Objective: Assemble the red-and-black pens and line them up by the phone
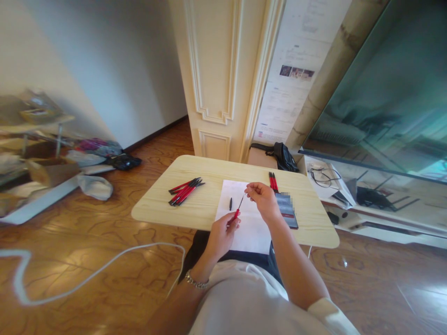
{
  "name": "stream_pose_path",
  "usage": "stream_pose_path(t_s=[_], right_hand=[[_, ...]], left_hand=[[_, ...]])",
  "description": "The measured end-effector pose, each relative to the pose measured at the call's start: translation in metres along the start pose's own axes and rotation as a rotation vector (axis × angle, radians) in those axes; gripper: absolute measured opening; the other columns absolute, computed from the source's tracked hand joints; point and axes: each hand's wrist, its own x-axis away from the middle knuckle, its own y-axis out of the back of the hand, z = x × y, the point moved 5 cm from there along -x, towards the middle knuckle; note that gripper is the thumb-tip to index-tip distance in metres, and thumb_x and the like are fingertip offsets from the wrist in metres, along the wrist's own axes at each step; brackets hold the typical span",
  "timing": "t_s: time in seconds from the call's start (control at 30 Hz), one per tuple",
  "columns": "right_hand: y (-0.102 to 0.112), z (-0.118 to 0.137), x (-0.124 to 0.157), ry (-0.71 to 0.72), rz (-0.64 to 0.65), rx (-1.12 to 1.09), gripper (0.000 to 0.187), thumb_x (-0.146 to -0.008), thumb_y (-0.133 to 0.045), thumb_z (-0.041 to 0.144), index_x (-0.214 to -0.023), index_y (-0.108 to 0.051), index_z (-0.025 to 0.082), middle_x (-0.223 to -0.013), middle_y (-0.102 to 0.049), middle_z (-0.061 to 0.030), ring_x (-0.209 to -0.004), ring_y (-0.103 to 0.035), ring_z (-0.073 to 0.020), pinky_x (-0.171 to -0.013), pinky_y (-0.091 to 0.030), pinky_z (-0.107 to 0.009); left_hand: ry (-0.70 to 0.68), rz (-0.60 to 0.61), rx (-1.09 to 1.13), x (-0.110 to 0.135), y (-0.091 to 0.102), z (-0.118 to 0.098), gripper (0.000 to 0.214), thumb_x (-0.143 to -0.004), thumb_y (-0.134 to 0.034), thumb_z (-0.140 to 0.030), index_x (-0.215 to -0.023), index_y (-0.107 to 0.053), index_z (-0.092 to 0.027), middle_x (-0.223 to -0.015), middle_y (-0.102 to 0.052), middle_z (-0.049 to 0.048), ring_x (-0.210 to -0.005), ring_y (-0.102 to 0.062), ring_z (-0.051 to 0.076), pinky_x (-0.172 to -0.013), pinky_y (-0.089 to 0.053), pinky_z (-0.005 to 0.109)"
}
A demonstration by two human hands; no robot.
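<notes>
While both hands meet over the paper (249, 231) on the table (209, 170), the left hand (221, 235) pinches the red pen barrel (236, 214). The right hand (261, 197) pinches the thin refill (241, 201), angled toward 1 o'clock from the barrel. The black cap (230, 204) lies on the paper at 11 o'clock of the barrel. A pen pile (185, 190) lies at 9 o'clock.

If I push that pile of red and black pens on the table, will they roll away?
Probably a little. The pens look slim and round, so loose ones could roll on the smooth table. They lie crossed in a heap, so they would likely snag on each other first. They seem light and stiff, easy to pick up.
</notes>
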Motion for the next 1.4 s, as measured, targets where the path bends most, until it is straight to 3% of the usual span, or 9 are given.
stream_pose_path(t_s=[0.3, 0.57, 1.1, 1.27, 1.33, 1.4], right_hand=[[-0.003, -0.001, 0.000, 0.011, 0.022, 0.022, 0.027, -0.071, -0.065, 0.035, -0.087, -0.060, 0.015, -0.073, -0.066, -0.0048, -0.060, -0.055, -0.0119, -0.053, -0.040, -0.023], [-0.004, -0.003, 0.001, 0.060, 0.064, 0.181, 0.022, -0.071, -0.064, 0.033, -0.085, -0.063, 0.015, -0.070, -0.065, -0.0024, -0.062, -0.056, -0.0124, -0.058, -0.042, -0.024], [-0.015, -0.016, 0.011, -0.015, 0.223, 0.245, 0.019, -0.073, -0.060, 0.031, -0.082, -0.065, 0.015, -0.070, -0.063, -0.0011, -0.063, -0.054, -0.0113, -0.057, -0.041, -0.022], [-0.020, -0.026, 0.009, -0.050, 0.350, 0.219, 0.021, -0.072, -0.061, 0.026, -0.088, -0.065, 0.014, -0.076, -0.066, -0.0025, -0.067, -0.057, -0.0124, -0.062, -0.044, -0.024], [-0.022, -0.034, 0.003, -0.073, 0.370, 0.285, 0.023, -0.072, -0.060, 0.023, -0.092, -0.065, 0.014, -0.080, -0.067, -0.0040, -0.070, -0.059, -0.0135, -0.064, -0.045, -0.025], [-0.023, -0.041, -0.004, -0.087, 0.328, 0.489, 0.020, -0.074, -0.059, 0.023, -0.091, -0.066, 0.014, -0.080, -0.068, -0.0045, -0.072, -0.060, -0.0141, -0.067, -0.044, -0.025]], left_hand=[[-0.004, 0.012, -0.023, 0.000, 0.000, 0.003, 0.037, -0.087, -0.050, -0.041, -0.112, -0.061, -0.017, -0.089, -0.068, 0.0078, -0.075, -0.067, 0.017, -0.070, -0.054, 0.029], [0.004, 0.007, -0.031, -0.001, 0.000, 0.004, 0.038, -0.087, -0.050, -0.041, -0.113, -0.061, -0.017, -0.089, -0.069, 0.0079, -0.075, -0.067, 0.017, -0.070, -0.054, 0.029], [0.014, -0.003, -0.014, -0.001, 0.003, 0.008, 0.036, -0.086, -0.050, -0.040, -0.111, -0.062, -0.016, -0.087, -0.068, 0.0073, -0.074, -0.066, 0.017, -0.069, -0.053, 0.029], [0.019, -0.021, 0.009, -0.001, 0.006, 0.008, 0.037, -0.085, -0.051, -0.041, -0.111, -0.062, -0.016, -0.087, -0.068, 0.0072, -0.072, -0.066, 0.017, -0.069, -0.053, 0.028], [0.024, -0.028, 0.022, -0.001, 0.008, 0.007, 0.038, -0.085, -0.052, -0.041, -0.110, -0.062, -0.015, -0.087, -0.068, 0.0073, -0.072, -0.066, 0.017, -0.068, -0.053, 0.028], [0.029, -0.036, 0.030, -0.002, 0.009, 0.007, 0.038, -0.085, -0.052, -0.042, -0.110, -0.062, -0.015, -0.086, -0.068, 0.0075, -0.072, -0.066, 0.017, -0.068, -0.053, 0.028]])
